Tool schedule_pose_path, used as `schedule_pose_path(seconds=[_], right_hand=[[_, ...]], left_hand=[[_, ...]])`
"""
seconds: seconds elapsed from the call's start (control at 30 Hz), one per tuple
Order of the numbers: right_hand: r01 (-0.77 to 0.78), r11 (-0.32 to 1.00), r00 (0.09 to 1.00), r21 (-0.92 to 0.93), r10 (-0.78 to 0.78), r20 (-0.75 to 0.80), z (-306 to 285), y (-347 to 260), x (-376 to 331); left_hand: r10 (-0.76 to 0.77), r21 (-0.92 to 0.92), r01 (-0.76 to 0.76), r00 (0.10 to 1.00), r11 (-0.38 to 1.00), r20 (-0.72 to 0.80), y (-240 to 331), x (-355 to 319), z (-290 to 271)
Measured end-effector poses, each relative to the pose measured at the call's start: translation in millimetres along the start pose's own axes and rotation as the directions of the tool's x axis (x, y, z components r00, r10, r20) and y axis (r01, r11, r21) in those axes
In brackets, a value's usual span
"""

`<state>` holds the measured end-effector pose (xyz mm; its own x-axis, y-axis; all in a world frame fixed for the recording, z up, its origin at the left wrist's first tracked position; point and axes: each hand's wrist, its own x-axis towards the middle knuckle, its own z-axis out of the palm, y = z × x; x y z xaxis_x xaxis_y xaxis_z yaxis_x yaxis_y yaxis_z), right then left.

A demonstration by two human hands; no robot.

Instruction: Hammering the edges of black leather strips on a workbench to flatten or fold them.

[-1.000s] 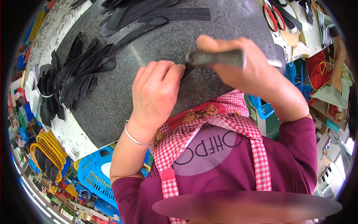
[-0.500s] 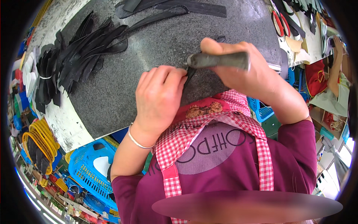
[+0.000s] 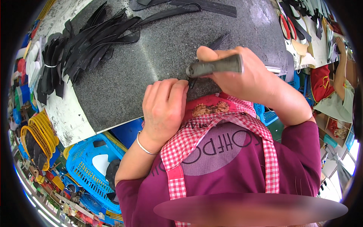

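My right hand (image 3: pixel 252 78) is closed round a hammer (image 3: pixel 217 68) whose grey metal head lies level over the table; its handle is hidden in my grip. Under the hammer's left end runs a narrow black strip (image 3: pixel 192 83), near the table's front edge. My left hand (image 3: pixel 164 108) has its fingers curled together, with the tips pinching the strip's left side. Most of the strip is covered by my hands and the hammer. Another dark strip (image 3: pixel 220 40) juts out on the table just beyond my right hand.
A pile of black strips (image 3: pixel 94 41), partly tied with a white band, lies at the left of the grey table surface (image 3: pixel 113 94). Red-handled scissors (image 3: pixel 288 27) rest at far right. Blue (image 3: pixel 90 166) and yellow (image 3: pixel 41 130) baskets stand below left. A co-worker's arm (image 3: pixel 340 75) shows at right.
My right hand and the hammer have shifted slightly left and down. More of the dark strip beyond them shows. The table's contents sit slightly further right in the view.
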<state>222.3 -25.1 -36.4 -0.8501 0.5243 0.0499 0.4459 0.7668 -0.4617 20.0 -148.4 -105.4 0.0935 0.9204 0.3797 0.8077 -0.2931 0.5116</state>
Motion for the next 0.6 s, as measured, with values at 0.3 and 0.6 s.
schedule_pose_path(seconds=[0.3, 0.6], right_hand=[[0.136, 0.982, 0.988, -0.134, -0.145, -0.06, 12.8, 5.9, 3.7], [0.047, 0.996, 0.999, -0.074, -0.048, -0.024, -2.6, 4.2, -3.9]], left_hand=[[0.06, -0.014, -0.062, 0.994, 0.998, -0.094, -7.3, -13.5, 3.5], [0.05, 0.041, -0.049, 0.999, 0.998, -0.008, 1.5, -4.9, -8.3]])
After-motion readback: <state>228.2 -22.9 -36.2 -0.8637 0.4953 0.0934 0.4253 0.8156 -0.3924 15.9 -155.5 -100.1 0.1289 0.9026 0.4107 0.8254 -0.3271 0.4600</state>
